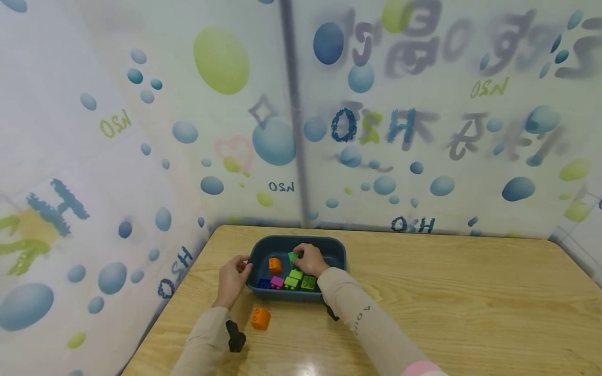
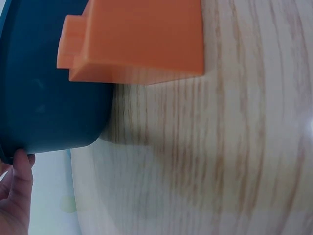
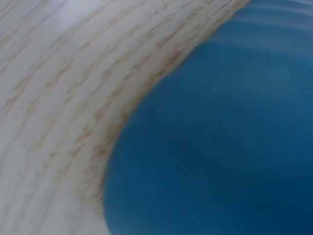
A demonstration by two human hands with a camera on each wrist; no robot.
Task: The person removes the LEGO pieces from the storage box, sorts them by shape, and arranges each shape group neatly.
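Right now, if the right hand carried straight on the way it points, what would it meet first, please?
Probably the far wall of the blue bin: the right hand, gripping a green block, points away from the person. Depth is unclear.

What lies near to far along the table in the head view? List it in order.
Orange brick on the table → near wall of the blue bin → pink brick inside the bin → right hand on a green brick → far rim of the bin.

A light wooden surface (image 1: 447, 292) sits in a corner. The white walls (image 1: 141, 156) around it have blue and green bubbles and blurry letters.
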